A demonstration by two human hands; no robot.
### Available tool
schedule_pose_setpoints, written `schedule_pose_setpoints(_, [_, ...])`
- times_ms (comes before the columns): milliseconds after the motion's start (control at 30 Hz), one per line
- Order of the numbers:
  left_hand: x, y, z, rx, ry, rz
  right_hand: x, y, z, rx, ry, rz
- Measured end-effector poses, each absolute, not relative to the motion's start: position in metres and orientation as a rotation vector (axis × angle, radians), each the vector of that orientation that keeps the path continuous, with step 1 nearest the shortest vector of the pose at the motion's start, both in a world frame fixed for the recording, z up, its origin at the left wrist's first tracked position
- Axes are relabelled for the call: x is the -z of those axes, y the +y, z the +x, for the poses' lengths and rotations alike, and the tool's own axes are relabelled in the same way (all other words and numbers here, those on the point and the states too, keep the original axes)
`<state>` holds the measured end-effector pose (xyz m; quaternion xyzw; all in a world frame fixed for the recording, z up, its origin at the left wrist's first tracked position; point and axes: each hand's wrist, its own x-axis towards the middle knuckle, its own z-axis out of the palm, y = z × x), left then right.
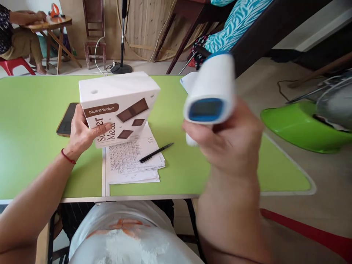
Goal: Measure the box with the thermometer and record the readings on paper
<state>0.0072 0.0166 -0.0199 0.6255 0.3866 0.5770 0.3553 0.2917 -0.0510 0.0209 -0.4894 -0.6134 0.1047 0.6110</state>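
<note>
A white box (118, 88) printed with "NutriMotion" and brown chocolate-like squares is gripped by my left hand (84, 130), thumb across its front. It is tilted above the table, over the written papers (126, 156). Raised on the right, my right hand (231, 135) is wrapped round the handle of a white and blue infrared thermometer (210, 86), slightly blurred. The thermometer's small grey screen faces me, and I cannot read it. A black pen (156, 152) lies on the papers. Beyond my left hand rests a dark phone (67, 119), partly hidden by the hand and box.
The green table (30, 146) has a pale seam and rim. A white sheet (189, 81) lies behind the thermometer. To the right is a green plastic seat (297, 126). At the back left a person (16, 33) sits at a small round table (52, 24).
</note>
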Motion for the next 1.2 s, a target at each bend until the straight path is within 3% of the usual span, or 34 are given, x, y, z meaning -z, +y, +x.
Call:
schedule_pose_setpoints(67, [0.011, 0.006, 0.013, -1.456, 0.955, 1.567, -0.022, -0.074, 0.264, -0.536, -1.239, -0.869])
schedule_pose_setpoints(167, [0.006, -0.005, 0.020, -1.329, 0.852, 1.448, -0.015, -0.101, 0.227, -1.032, -1.006, -0.811])
schedule_pose_setpoints(233, [0.007, -0.008, 0.024, -1.278, 0.868, 1.367, -0.006, -0.113, 0.211, -1.195, -0.892, -0.777])
schedule_pose_setpoints(433, [0.014, -0.007, 0.025, -1.309, 0.977, 1.332, 0.017, -0.125, 0.203, -1.170, -0.860, -0.883])
schedule_pose_setpoints(767, [0.013, -0.006, 0.026, -1.267, 0.995, 1.361, 0.014, -0.103, 0.194, -1.448, -0.919, -0.879])
schedule_pose_setpoints(1200, [0.015, -0.004, 0.024, -1.261, 0.972, 1.417, 0.020, -0.097, 0.188, -1.390, -0.968, -0.962])
